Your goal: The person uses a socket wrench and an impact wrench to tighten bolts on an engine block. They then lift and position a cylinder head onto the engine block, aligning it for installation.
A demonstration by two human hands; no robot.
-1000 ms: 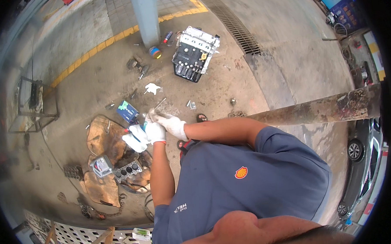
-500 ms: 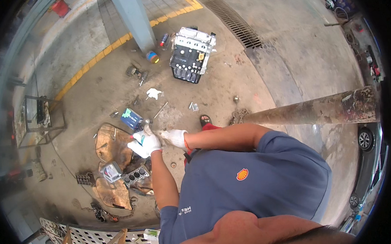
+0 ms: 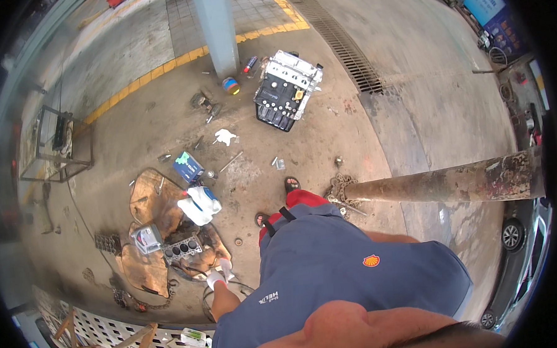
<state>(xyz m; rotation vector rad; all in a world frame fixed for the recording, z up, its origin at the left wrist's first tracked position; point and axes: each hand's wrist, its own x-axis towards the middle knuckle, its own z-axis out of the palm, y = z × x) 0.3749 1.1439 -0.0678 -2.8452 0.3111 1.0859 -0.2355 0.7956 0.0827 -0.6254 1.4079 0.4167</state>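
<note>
My left hand (image 3: 219, 275), in a white glove, hangs at my side by my hip, above a wire loop on the concrete floor. Whether it holds anything I cannot tell. My right hand is hidden behind my blue shirt. Closest to the left hand is a grey engine block (image 3: 182, 248), which lies on brown cardboard (image 3: 148, 204). Beside the block sit a white plastic jug (image 3: 199, 205) and a small white box (image 3: 146, 237). My sandalled feet (image 3: 291, 184) stand just right of the cardboard.
A rusty pipe (image 3: 447, 182) with a chain (image 3: 340, 186) at its end reaches in from the right. Farther off lie a black and silver engine (image 3: 287, 89), a blue box (image 3: 188, 167), a white rag (image 3: 225, 136), a grey pillar (image 3: 216, 27) and a metal frame stand (image 3: 56, 143).
Both gloved hands were together in front of my chest. Now the left has dropped to my side and the right has gone out of sight. The view has widened.
</note>
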